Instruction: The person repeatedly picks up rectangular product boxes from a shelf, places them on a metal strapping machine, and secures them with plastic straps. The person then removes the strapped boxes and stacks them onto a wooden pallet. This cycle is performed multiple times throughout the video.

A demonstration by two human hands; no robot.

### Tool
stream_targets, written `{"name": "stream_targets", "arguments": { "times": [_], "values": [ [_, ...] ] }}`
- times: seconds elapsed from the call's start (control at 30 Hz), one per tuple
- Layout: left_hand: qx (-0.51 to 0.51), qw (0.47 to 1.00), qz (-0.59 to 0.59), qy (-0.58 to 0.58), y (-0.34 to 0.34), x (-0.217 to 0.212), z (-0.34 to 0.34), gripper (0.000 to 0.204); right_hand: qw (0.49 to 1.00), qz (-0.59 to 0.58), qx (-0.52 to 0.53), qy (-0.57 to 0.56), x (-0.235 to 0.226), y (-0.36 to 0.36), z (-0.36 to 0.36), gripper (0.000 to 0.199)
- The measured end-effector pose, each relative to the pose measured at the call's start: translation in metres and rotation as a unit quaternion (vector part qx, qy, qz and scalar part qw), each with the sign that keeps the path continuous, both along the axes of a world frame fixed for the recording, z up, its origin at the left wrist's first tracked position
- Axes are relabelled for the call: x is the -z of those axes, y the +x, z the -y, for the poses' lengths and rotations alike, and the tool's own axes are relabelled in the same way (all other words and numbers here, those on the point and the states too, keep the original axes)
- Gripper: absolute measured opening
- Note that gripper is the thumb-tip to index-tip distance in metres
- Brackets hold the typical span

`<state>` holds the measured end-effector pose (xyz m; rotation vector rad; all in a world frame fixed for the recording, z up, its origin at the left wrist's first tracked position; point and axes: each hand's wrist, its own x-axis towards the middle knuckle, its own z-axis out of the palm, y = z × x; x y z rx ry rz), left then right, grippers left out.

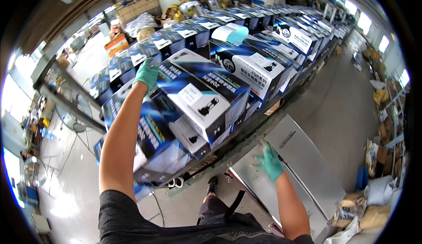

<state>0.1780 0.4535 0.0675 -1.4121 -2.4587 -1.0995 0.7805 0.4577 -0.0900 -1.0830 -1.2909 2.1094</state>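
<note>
The person's left hand (147, 73), in a green glove, rests its grip on the far top corner of a large blue, black and white box (196, 98). The fingers lie flat over that corner, holding the box steady rather than closing around it. The box sits tilted on top of a long row of boxes (259, 37) of the same kind, at the near end of the row, with more boxes stacked under and beside it. The right hand (269, 161), also in a green glove, hangs free with its grip wide, fingers spread and holding nothing. It is well apart from the box, over a flat grey metal platform (303, 156) that stands on the concrete floor (338, 99) just beside the near end of the row. A black shoe (212, 185) shows below, between the stack and the platform.
</note>
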Motion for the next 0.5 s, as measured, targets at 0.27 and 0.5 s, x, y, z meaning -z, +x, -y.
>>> {"name": "stream_targets", "arguments": {
  "times": [0.27, 0.5],
  "values": [
    [-0.074, 0.952, 0.246, -0.167, -0.08, 0.066, -0.06, 0.07, 0.996, 0.053, 0.058, -0.046, -0.025, -0.171, -0.103, 0.08],
    [-0.017, 0.987, 0.126, -0.097, -0.05, 0.062, -0.053, 0.064, 0.961, -0.083, 0.23, -0.127, 0.007, -0.133, -0.084, 0.089]
  ]
}}
